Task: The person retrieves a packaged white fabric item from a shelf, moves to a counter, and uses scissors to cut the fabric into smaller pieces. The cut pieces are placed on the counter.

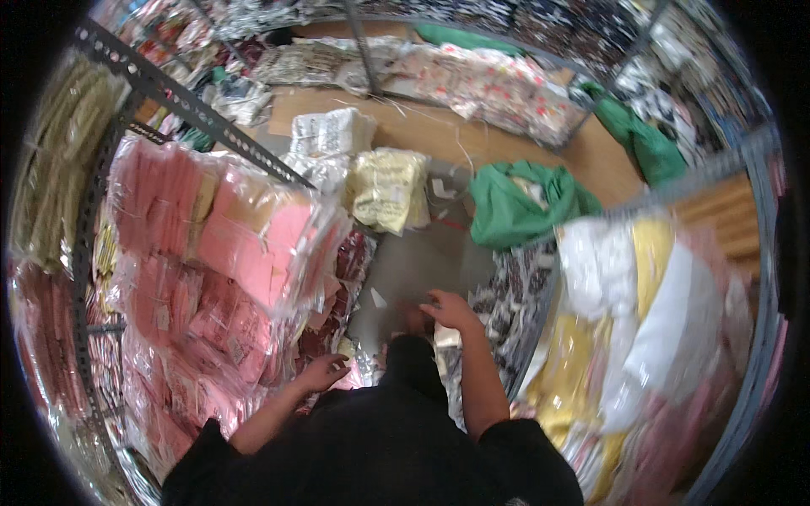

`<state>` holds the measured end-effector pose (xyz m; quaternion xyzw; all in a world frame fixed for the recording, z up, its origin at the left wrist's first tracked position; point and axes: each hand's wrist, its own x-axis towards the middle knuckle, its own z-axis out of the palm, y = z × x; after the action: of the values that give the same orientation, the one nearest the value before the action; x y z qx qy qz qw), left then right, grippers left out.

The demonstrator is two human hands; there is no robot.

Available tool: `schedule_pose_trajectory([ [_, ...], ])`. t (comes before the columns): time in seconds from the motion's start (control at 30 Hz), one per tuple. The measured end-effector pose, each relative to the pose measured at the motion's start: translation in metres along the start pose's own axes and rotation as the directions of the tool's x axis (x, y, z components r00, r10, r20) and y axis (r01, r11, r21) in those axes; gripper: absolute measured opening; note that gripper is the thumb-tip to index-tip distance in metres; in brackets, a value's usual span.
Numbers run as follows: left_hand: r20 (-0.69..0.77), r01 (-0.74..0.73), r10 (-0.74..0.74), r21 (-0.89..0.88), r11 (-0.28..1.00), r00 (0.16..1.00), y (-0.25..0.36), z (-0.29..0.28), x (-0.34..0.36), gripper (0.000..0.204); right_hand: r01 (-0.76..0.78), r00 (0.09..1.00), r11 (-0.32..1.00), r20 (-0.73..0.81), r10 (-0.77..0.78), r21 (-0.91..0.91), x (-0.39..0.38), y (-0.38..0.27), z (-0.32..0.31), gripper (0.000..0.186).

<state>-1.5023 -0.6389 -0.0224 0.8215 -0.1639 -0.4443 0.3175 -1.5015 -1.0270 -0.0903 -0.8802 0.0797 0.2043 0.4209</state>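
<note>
My left hand (325, 372) hangs low beside a stack of pink garments in clear plastic bags (190, 316). Its fingers are apart, loosely bent, with nothing in them. Held out over the aisle floor, my right hand (451, 310) is also open and empty, its fingers pointing left. Close by it on the right lie dark-and-white patterned bundles (516, 291). A larger bag of pink pieces (261, 236) tops the left stack and leans toward the aisle.
Pale yellow (386, 187) and white (331, 132) packages rest ahead, beside a green cloth sack (527, 202). Metal shelf posts (194, 105) frame both sides. Yellow and white wrapped bundles (620, 312) fill the right side. Bagged floral garments (498, 88) line the far edge.
</note>
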Motion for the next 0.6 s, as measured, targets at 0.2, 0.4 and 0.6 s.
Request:
schedule_pose_trajectory([
  [0.2, -0.062, -0.201, 0.193, -0.184, 0.962, 0.979, 0.123, -0.051, 0.171, 0.047, -0.117, 0.965, 0.93, -0.181, 0.189, 0.349, 0.082, 0.054, -0.123, 0.052],
  [0.4, 0.038, -0.229, 0.258, -0.354, 0.907, 0.965, 0.235, -0.098, 0.341, 0.044, -0.096, 0.896, 0.872, -0.341, 0.286, 0.481, 0.17, 0.065, -0.288, 0.049],
  [0.6, 0.135, -0.266, 0.246, 0.158, 0.951, 0.96, 0.297, -0.173, 0.565, 0.046, -0.106, 0.729, 0.783, -0.487, 0.481, 0.613, 0.226, 0.196, -0.406, 0.03],
])
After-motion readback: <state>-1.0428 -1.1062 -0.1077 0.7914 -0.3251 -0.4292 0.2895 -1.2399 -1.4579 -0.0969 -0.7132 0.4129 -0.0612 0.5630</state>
